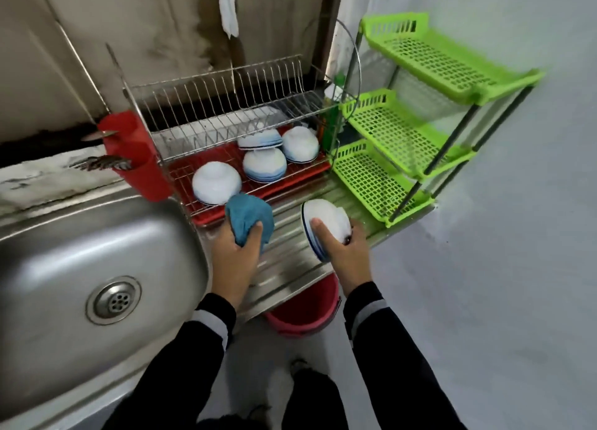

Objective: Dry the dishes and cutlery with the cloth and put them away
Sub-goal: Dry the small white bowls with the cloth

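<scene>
Stained beige wall (145,35), pale grey wall (500,235), grey floor (255,358), steel sink (48,252)

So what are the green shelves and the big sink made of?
Green shelves: probably plastic, judging by the bright, even colour and the moulded grid of holes, with a slightly glossy finish. Sink: looks like stainless steel, silvery grey with soft, brushed reflections.

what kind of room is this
Most likely a small home kitchen's washing-up corner: a stainless steel sink, a wire dish rack holding upturned white bowls, and a green plastic three-tier shelf.
</scene>
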A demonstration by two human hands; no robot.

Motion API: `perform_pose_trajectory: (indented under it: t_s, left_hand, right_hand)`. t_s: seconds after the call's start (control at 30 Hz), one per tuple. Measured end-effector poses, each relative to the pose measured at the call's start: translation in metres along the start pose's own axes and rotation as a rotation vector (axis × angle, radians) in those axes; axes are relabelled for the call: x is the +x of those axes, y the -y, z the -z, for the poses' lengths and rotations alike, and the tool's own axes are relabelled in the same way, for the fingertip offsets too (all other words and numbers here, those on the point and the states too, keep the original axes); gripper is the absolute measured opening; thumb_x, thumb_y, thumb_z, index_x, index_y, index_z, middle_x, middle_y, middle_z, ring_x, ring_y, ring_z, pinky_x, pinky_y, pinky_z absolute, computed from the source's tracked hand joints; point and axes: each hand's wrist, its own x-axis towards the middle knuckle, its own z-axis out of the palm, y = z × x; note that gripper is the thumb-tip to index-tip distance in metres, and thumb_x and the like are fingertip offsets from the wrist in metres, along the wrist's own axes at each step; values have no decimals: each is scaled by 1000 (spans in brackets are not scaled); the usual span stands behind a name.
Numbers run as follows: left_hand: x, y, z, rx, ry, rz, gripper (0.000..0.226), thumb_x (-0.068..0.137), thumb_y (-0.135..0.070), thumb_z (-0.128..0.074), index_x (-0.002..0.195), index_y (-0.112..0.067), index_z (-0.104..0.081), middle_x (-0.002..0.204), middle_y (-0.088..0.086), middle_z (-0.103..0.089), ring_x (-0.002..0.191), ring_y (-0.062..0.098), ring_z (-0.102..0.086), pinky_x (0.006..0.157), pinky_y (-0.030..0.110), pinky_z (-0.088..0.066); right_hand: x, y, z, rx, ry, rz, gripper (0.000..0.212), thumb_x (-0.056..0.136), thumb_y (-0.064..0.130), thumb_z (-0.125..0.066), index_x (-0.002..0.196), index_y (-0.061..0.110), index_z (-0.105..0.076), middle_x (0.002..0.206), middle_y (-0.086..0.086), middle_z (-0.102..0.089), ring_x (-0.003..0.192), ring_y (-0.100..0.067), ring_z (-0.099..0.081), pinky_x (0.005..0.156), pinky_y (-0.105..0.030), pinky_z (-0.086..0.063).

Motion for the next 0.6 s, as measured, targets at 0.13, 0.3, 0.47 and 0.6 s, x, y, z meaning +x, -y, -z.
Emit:
perform_pose_trajectory:
  t_s: [0.13, 0.3, 0.47, 0.6]
  left_hand:
    - [14, 8, -12, -10, -151, 4, 12, 95, -6, -60, 96, -18, -62, 80, -7, -64, 69, -6, -59, 66, 12, -47]
    - [20, 12, -28, -46, -403, 99, 19, 94, -11, -63, 112, -11, -64, 99, -4, -69, 90, -1, -66, 83, 22, -54]
    - [9, 6, -19, -25, -576, 108, 18, 94, -11, -63, 97, -29, -61, 93, -13, -67, 85, 2, -64, 76, 18, -52]
    - [6, 6, -3, -36, -669, 129, 20, 94, -9, -62, 95, -29, -62, 95, -6, -69, 90, 12, -67, 80, 28, -54]
  right_hand:
    - [42, -1, -16, -55, 131, -4, 86, 58, 63, -84, 126, 20, -54, 120, 1, -64, 109, -17, -63, 96, -40, -54]
    - [92, 16, -40, -89, 292, 6, 72, 68, 43, -89, 127, 20, -55, 121, 2, -64, 108, -15, -63, 94, -33, -53]
    - [111, 24, -78, -140, 444, 76, 62, 67, 39, -91, 115, 25, -54, 113, 9, -64, 103, -11, -63, 89, -24, -50]
    - [117, 29, -119, -183, 508, 136, 75, 65, 42, -91, 126, 20, -52, 120, 5, -61, 109, -14, -59, 93, -26, -49]
